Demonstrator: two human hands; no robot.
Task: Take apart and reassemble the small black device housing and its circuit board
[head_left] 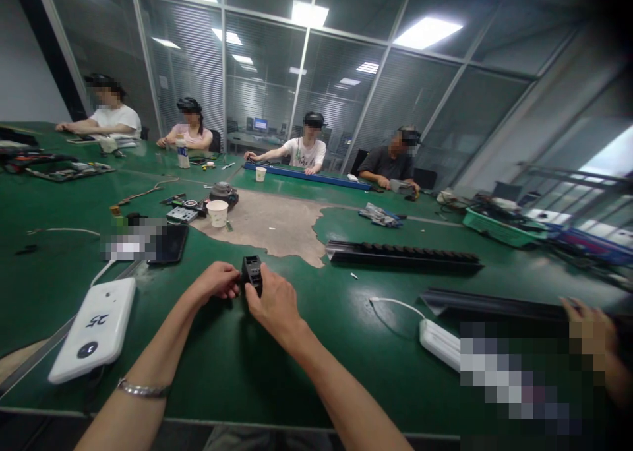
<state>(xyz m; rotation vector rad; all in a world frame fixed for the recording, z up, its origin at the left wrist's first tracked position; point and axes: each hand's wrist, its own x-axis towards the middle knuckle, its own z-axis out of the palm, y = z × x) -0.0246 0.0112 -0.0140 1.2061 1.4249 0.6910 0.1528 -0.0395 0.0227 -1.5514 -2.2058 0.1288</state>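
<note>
A small black plastic block (252, 271) with square openings in its face stands upright just above the green table, or on it; which of the two I cannot tell. My right hand (277, 300) grips it from the right side, thumb in front and fingers behind. On its left side is my left hand (220, 283), with its fingers curled and pressed together close to the block. Whatever those fingertips pinch, if anything, is too small or hidden to make out.
A white device marked 25 (96, 329) lies at left, near a dark tablet-like slab (169, 243). A paper cup (217, 213) stands ahead. Two black rails (405, 258) lie at right, another person's hand (588, 322) on the nearer. A white power bank (439, 345) and green basket (499, 230) are there too.
</note>
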